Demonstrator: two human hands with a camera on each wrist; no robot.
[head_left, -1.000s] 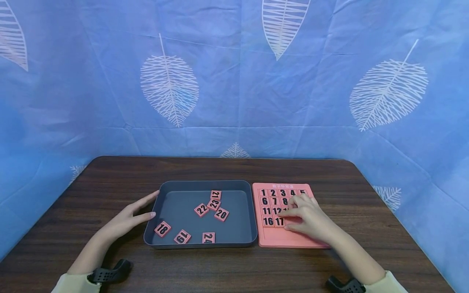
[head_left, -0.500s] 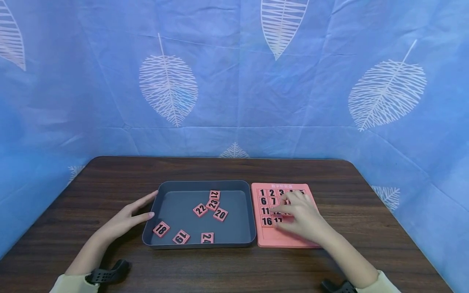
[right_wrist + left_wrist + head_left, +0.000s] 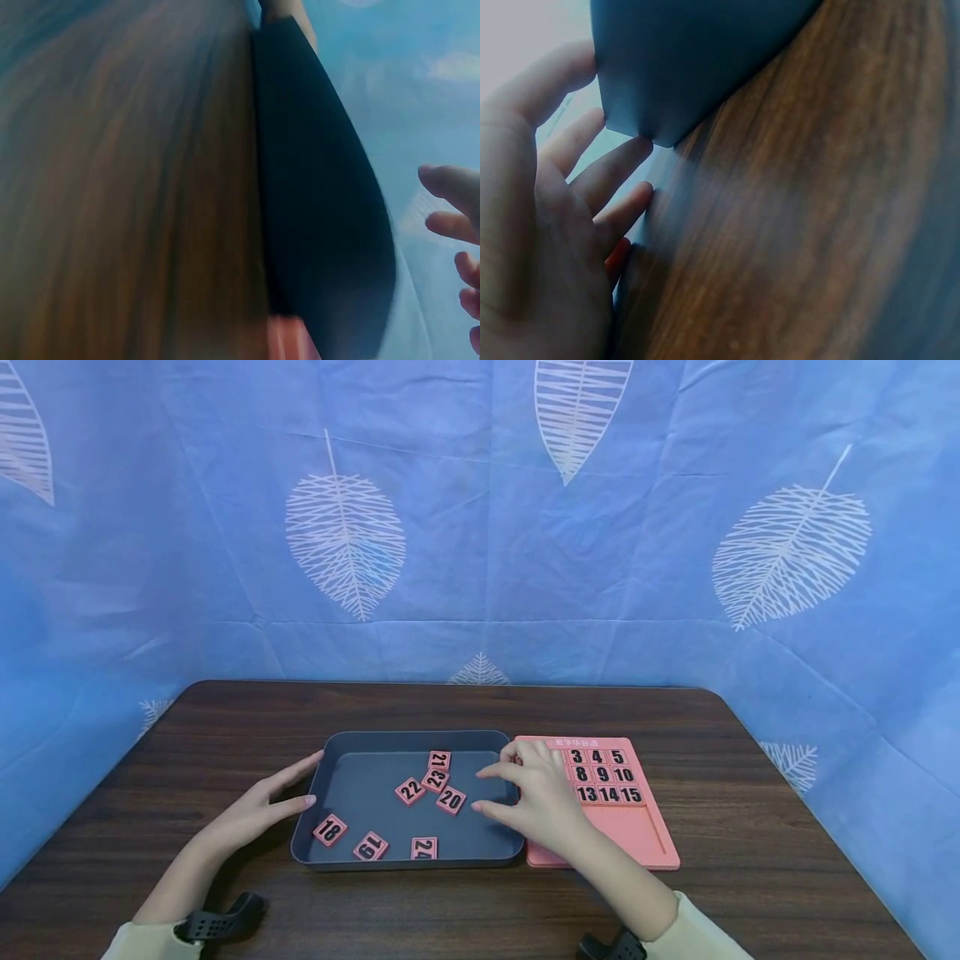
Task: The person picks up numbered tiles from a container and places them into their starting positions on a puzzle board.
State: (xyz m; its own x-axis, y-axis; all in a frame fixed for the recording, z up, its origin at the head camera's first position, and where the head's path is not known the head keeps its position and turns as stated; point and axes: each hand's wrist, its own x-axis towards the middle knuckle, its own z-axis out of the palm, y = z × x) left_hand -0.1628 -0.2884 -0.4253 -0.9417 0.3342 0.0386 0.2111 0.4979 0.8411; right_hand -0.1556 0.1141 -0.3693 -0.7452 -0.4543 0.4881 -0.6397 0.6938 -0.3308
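My left hand [image 3: 251, 810] touches the left wall of a dark grey tray [image 3: 356, 789] with straight fingers and thumb; the left wrist view shows those fingers [image 3: 611, 176] at the tray corner. Over the tray's right rim is my right hand [image 3: 542, 795], thumb and index finger apart, nothing between them. Pink number tiles lie loose in the tray: 20 [image 3: 451, 800], 23 [image 3: 435, 779], 22 [image 3: 409, 790] and 21 [image 3: 439, 761] grouped together, with 18 [image 3: 330, 830], 19 [image 3: 371, 846] and 24 [image 3: 424, 848] nearer the front. A pink number board [image 3: 626, 835] holds rows of tiles, its left part hidden by my right hand.
Tray and board lie side by side on a dark wood table [image 3: 450, 910]. A blue curtain [image 3: 480, 543] with white leaf prints hangs behind its far edge. Black bands [image 3: 221, 920] circle both wrists.
My right hand has moved left, from over the number board to the tray's right rim. Tiles 13, 14 and 15 have come into sight. My left hand stays put.
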